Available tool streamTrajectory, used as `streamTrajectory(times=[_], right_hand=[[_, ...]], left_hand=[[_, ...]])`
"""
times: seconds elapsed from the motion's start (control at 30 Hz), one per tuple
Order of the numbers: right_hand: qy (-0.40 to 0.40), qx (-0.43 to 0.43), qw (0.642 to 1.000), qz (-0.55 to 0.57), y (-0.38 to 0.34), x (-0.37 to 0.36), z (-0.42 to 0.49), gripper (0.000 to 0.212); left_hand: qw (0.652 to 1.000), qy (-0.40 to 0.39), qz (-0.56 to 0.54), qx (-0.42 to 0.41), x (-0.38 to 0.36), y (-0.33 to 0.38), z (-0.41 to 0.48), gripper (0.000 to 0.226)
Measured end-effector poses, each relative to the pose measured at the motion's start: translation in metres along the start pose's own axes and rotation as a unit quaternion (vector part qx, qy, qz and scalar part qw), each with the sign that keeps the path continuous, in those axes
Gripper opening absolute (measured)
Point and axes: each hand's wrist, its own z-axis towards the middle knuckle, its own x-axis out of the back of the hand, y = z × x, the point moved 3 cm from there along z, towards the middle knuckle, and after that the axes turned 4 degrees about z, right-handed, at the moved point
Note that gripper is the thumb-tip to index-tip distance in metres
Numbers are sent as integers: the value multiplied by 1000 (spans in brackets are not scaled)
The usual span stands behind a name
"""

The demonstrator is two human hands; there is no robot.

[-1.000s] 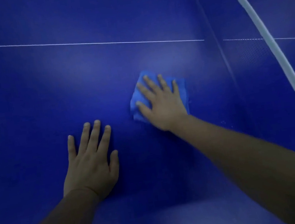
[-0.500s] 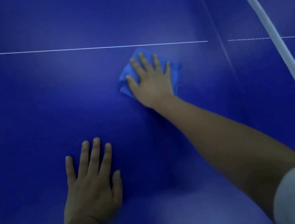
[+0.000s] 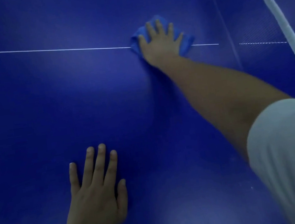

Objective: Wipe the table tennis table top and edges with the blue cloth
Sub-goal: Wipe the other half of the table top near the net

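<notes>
Wiping: right grip [image 3: 160,43], fingers spread, is pressing blue cloth [image 3: 187,42] on the far white line [image 3: 61,49].
Left grip [image 3: 95,194]: resting flat, released, on near table [image 3: 33,126].
Next: probably sweeping sideways, pressing evenly.

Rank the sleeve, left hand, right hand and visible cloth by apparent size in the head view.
1. The sleeve, largest, though closest to the camera.
2. The left hand, bigger than the right only through nearness.
3. The right hand.
4. The cloth, mostly hidden under the right hand.
</notes>
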Motion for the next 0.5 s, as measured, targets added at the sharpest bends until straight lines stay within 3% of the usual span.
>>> streamTrajectory(times=[0.13,0.2,0.33,0.43,0.5], right_hand=[[35,-104,994,24,85,12,-57,67],[48,-102,994,-8,91,0,-123,68],[-5,84,995,-49,56,-24,-190,71],[-26,190,978,-80,46,-7,-119,70],[-37,184,977,-99,64,10,-63,65]], left_hand=[[1000,-5,-5,1,0,-1,0,66],[1000,-6,-9,-2,0,-2,1,66],[1000,-12,-11,-5,-1,-2,0,67],[1000,-10,-8,-2,-1,-2,0,66],[1000,-10,0,-5,-1,-1,-1,65]])
